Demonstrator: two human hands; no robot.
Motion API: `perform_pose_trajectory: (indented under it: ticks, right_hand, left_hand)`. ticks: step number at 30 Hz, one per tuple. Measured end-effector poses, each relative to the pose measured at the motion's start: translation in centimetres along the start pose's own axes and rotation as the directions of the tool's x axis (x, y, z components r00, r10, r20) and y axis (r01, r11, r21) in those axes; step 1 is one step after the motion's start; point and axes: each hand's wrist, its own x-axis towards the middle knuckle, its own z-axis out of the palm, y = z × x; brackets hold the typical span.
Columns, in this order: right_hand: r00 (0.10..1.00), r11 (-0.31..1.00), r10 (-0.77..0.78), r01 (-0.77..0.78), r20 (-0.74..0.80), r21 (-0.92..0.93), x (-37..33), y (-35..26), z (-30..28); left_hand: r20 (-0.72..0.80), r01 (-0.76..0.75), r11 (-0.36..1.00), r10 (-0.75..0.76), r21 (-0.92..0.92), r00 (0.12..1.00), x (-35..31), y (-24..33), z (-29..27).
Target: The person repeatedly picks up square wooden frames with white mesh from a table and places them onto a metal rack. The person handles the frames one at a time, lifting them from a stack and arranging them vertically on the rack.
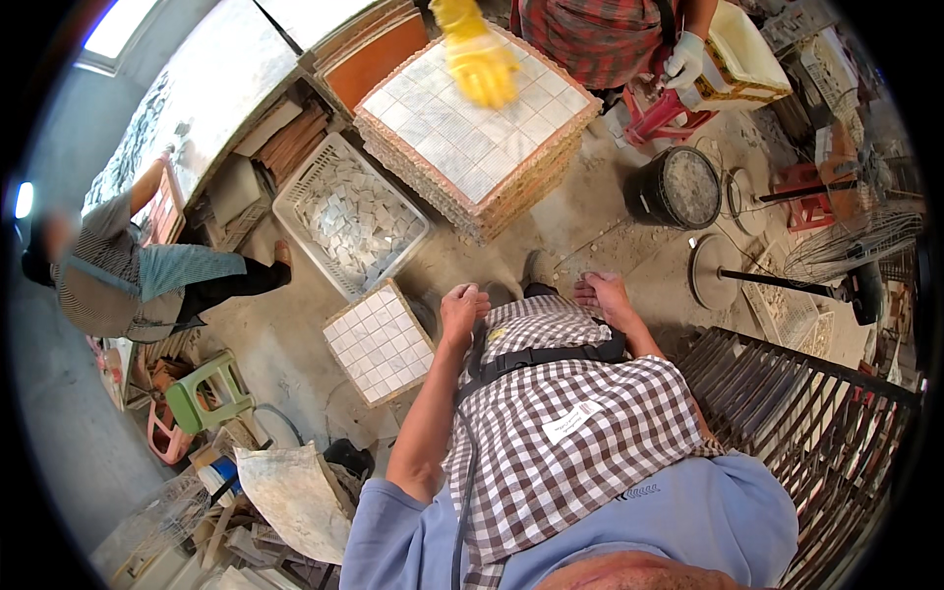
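My left hand is loosely closed at the left side of my checked apron, with nothing visible in it. On the other side of the apron, my right hand hangs with its fingers loosely bent and slightly apart, holding nothing I can see. Close to my left forearm lies a square sheet of pale mosaic tiles. Ahead stands a tall stack of tile sheets. A co-worker's yellow-gloved hand reaches over its top sheet.
A white plastic crate holds loose tile pieces. At right are a black bucket, a round-based stand and a slatted metal rack. Another person works at left near a green stool. A person in red plaid is ahead.
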Motion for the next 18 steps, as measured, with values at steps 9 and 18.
perform_pose_trajectory:
  ticks: [9,18]
  right_hand:
    - [1.000,1.000,-0.009,0.009,0.011,0.001,-0.32,-0.61,-0.34]
    - [1.000,1.000,-0.003,0.003,-0.026,-0.025,-0.17,0.04,-0.40]
  left_hand:
    - [0.005,0.003,1.000,-0.002,-0.019,1.000,0.15,-0.26,0.06]
    - [0.024,0.022,0.999,-0.021,-0.032,0.999,-0.20,-0.64,-0.05]
